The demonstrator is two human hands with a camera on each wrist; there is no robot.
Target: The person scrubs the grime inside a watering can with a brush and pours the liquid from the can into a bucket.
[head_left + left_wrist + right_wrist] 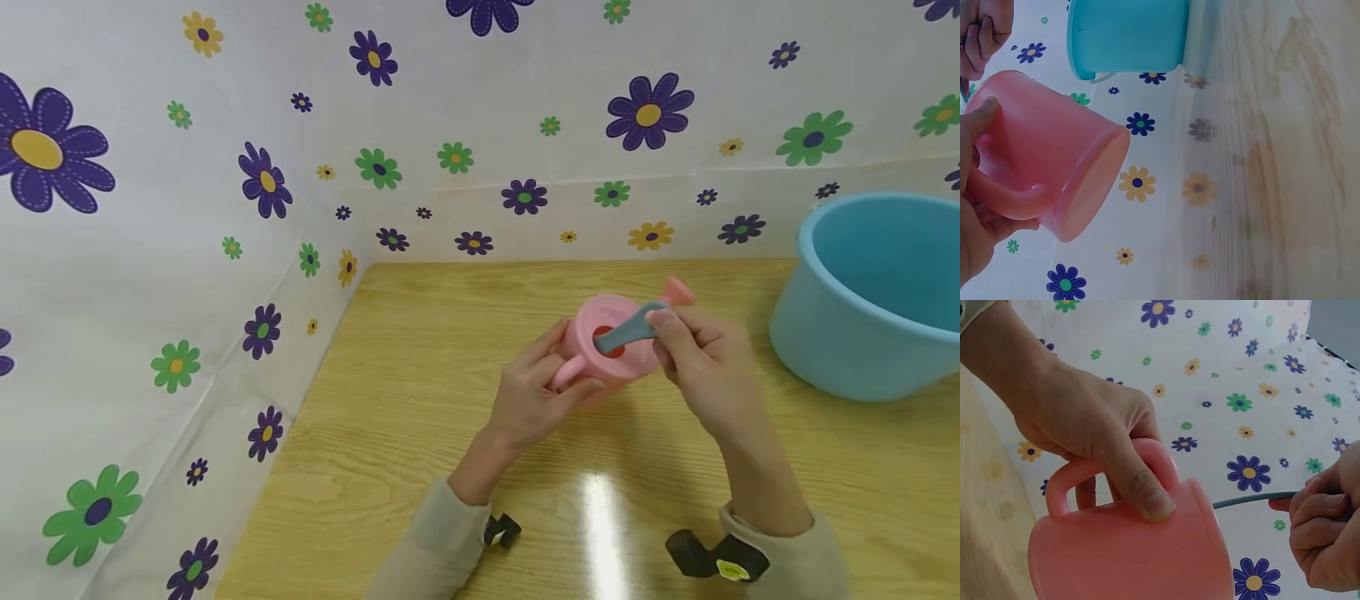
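Observation:
A pink toy watering can is held tilted above the table, its base showing in the left wrist view. My left hand grips it at the handle, thumb and fingers against its wall. My right hand pinches the end of a blue-grey handle that reaches into the can's opening. Something red shows inside around the handle's lower end; whether it belongs to the handle is unclear, and the tool's far end is hidden. The can's pink sprinkler head sticks out just beyond my right hand.
A large light-blue bucket stands on the wood-grain table to the right of my hands. White cloth with printed flowers hangs at the back and along the left side.

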